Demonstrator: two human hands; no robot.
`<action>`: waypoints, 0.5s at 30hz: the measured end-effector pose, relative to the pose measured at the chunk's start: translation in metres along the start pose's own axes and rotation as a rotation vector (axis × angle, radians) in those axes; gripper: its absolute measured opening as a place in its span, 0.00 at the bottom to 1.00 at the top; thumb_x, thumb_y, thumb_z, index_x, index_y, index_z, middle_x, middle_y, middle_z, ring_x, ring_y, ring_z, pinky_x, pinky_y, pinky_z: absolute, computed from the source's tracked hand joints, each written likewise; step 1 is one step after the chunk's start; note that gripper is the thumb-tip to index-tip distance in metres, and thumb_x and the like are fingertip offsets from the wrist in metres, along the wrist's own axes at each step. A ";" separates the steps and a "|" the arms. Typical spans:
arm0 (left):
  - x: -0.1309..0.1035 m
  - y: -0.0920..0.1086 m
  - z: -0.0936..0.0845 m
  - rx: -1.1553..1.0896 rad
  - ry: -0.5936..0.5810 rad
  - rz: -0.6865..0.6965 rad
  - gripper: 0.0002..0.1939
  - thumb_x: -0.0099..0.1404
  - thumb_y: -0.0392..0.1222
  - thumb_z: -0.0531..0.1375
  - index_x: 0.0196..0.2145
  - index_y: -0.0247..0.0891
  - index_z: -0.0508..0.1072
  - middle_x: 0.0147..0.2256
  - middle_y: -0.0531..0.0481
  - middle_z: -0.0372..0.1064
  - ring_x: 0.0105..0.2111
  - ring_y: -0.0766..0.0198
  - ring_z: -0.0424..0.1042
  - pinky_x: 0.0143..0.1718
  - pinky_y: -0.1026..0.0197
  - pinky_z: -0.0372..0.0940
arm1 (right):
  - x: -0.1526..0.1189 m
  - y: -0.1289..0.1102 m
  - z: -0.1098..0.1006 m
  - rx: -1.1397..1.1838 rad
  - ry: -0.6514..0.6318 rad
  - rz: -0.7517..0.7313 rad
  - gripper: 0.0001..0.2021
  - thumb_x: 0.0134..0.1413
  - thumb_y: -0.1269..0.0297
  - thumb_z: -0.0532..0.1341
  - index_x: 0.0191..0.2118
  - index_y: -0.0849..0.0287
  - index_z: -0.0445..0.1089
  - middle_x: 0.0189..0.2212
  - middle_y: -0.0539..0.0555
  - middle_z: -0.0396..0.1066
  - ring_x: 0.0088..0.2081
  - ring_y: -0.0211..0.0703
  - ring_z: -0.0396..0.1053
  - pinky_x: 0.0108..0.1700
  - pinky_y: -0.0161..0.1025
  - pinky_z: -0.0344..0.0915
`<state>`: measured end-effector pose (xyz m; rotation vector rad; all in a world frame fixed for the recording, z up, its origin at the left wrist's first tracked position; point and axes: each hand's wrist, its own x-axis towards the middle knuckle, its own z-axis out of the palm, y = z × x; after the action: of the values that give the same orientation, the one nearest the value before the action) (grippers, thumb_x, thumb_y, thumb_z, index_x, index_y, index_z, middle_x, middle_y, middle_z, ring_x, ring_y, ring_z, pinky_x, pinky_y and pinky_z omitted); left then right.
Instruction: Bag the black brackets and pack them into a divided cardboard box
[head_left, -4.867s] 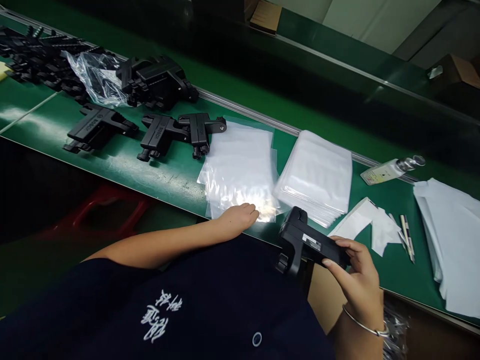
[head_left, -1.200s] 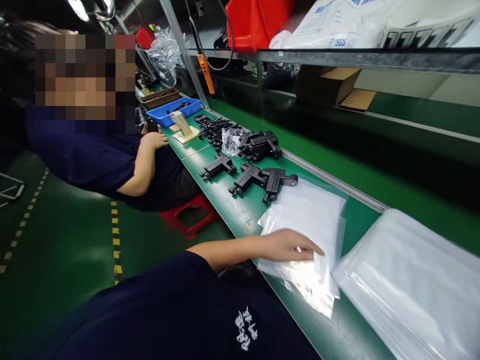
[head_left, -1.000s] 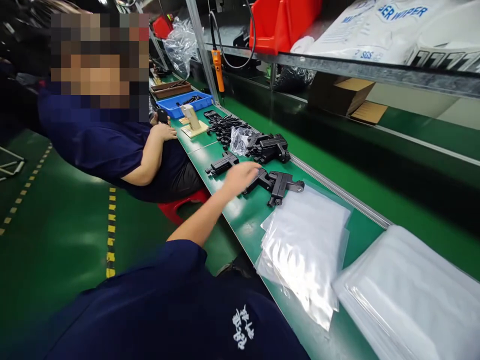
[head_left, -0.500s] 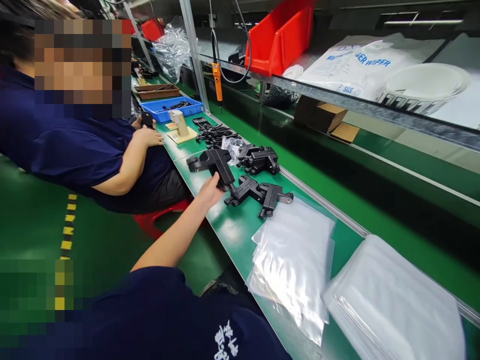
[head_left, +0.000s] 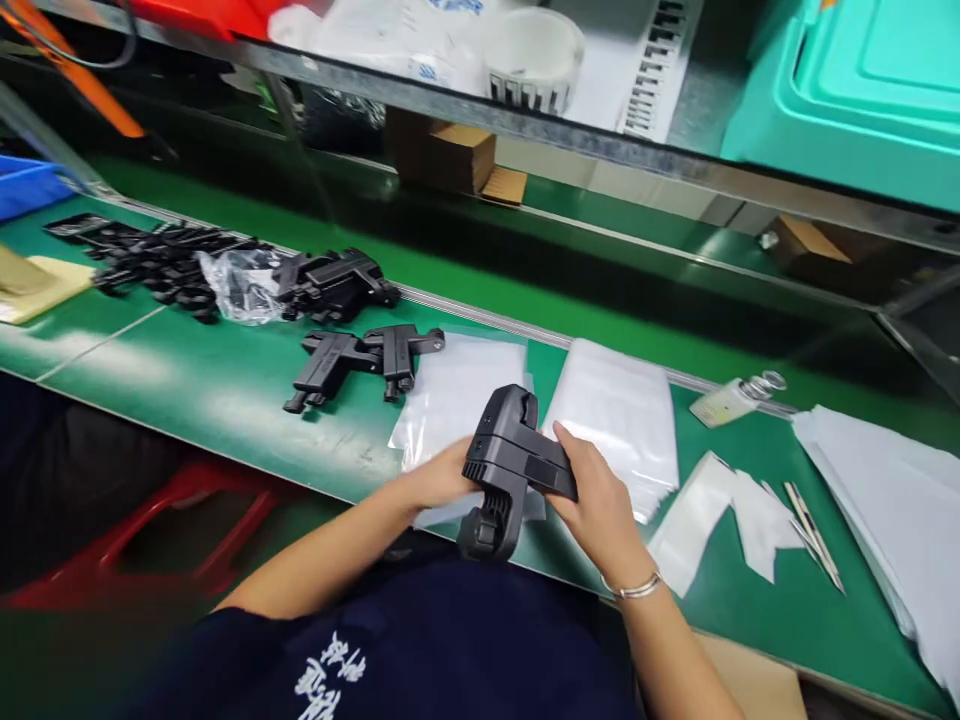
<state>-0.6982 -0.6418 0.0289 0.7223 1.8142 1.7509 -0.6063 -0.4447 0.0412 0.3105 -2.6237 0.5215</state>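
A black plastic clamp bracket (head_left: 502, 450) is held up over the bench's front edge, its jaw end pointing down towards me. My right hand (head_left: 592, 490) grips its side arm, thumb on top. Right behind the bracket is my left hand (head_left: 446, 475); its fingers are hidden, so whether it touches the bracket cannot be told. Beneath and beyond the hands lies a spread of clear plastic bags (head_left: 469, 385), with a thicker stack of bags (head_left: 615, 420) to its right. Two similar brackets (head_left: 330, 365) rest at the left, one overlapping the bags.
More black brackets (head_left: 337, 280) and a heap of black parts (head_left: 172, 260) lie further left. On the right are a small bottle (head_left: 731, 400), white strips (head_left: 694, 520), tweezers (head_left: 814, 535) and white sheets (head_left: 892, 530). A metal-edged shelf (head_left: 600, 145) overhangs the bench.
The view has swung right. The bracket, formerly in my left hand over the bench's left side, has come in front of my body, and my right hand now grips it.
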 end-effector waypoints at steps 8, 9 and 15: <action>0.005 0.003 0.003 0.155 0.137 -0.039 0.32 0.56 0.65 0.59 0.46 0.35 0.68 0.43 0.43 0.70 0.46 0.50 0.68 0.46 0.54 0.64 | -0.034 0.014 -0.015 0.122 -0.011 0.057 0.30 0.56 0.56 0.62 0.63 0.50 0.57 0.54 0.60 0.64 0.53 0.56 0.64 0.50 0.53 0.69; 0.004 0.001 0.005 0.183 0.161 -0.021 0.32 0.57 0.66 0.59 0.45 0.35 0.67 0.42 0.44 0.69 0.44 0.51 0.68 0.45 0.54 0.64 | -0.036 0.019 -0.015 0.252 0.029 0.162 0.30 0.56 0.51 0.61 0.62 0.50 0.58 0.55 0.60 0.63 0.54 0.55 0.64 0.51 0.52 0.69; -0.006 0.003 0.000 0.431 0.044 0.069 0.31 0.52 0.59 0.64 0.48 0.38 0.66 0.40 0.48 0.68 0.39 0.55 0.69 0.39 0.58 0.64 | -0.049 0.042 0.011 1.188 -0.150 0.870 0.25 0.57 0.39 0.52 0.39 0.58 0.68 0.17 0.46 0.61 0.16 0.33 0.53 0.19 0.33 0.56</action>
<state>-0.6939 -0.6459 0.0322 0.9258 2.2523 1.4351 -0.5806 -0.4050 -0.0037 -0.5146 -2.1190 2.3610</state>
